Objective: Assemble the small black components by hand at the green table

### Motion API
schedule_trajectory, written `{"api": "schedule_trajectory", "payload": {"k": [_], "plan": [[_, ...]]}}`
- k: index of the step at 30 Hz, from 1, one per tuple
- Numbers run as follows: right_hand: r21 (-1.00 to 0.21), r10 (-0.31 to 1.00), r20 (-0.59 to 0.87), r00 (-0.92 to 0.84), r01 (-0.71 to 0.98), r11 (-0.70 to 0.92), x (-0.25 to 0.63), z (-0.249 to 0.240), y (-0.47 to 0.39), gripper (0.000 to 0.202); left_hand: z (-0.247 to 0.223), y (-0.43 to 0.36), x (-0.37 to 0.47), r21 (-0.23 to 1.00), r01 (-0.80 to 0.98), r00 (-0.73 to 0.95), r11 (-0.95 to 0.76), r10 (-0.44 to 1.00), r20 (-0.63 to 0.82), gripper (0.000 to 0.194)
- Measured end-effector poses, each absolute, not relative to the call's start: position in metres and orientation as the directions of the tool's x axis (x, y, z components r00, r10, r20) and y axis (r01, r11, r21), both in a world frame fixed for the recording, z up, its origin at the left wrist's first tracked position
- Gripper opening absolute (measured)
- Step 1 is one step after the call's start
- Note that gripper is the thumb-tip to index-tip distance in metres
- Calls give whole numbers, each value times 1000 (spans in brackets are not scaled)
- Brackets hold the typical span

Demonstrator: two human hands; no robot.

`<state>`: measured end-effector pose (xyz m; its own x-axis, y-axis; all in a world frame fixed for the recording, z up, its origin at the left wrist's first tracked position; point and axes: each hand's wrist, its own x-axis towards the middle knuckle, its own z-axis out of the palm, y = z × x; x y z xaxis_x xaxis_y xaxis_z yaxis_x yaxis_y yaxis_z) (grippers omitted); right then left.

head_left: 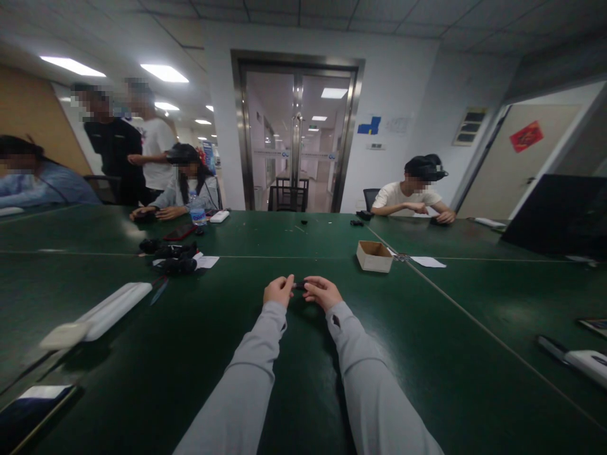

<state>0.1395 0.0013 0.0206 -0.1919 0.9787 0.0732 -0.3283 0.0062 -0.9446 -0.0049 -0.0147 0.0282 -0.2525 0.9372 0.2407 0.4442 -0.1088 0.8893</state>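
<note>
Both of my arms, in light grey sleeves, reach forward over the green table [303, 373]. A small dark object [298, 285] is held between my hands, just above the tabletop; it is too small to tell its kind. My left hand [278, 291] is closed, pinching its left end between thumb and fingers. On the other end, my right hand [324, 292] has its thumb and fingertips closed. Fingers cover much of the object.
Right of my hands, an open cardboard box [374, 258] stands near white paper [428, 261]. To the left lie black gear [173, 256], a long white device [114, 309] and a phone [35, 414]. Across the table sit people, including one in a cap [412, 196]. A dark monitor [559, 215] stands right.
</note>
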Motion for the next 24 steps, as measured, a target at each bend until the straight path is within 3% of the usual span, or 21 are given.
{"api": "schedule_trajectory", "payload": {"k": [14, 24], "plan": [[-936, 996, -1, -84, -351, -31, 138, 21, 2, 19, 12, -1, -1, 945, 174, -173, -278, 936, 307, 25], [-925, 998, 3, -65, -380, -22, 141, 18, 3, 22, 7, 2, -5, 961, 88, -6, -263, 964, 265, 31]]}}
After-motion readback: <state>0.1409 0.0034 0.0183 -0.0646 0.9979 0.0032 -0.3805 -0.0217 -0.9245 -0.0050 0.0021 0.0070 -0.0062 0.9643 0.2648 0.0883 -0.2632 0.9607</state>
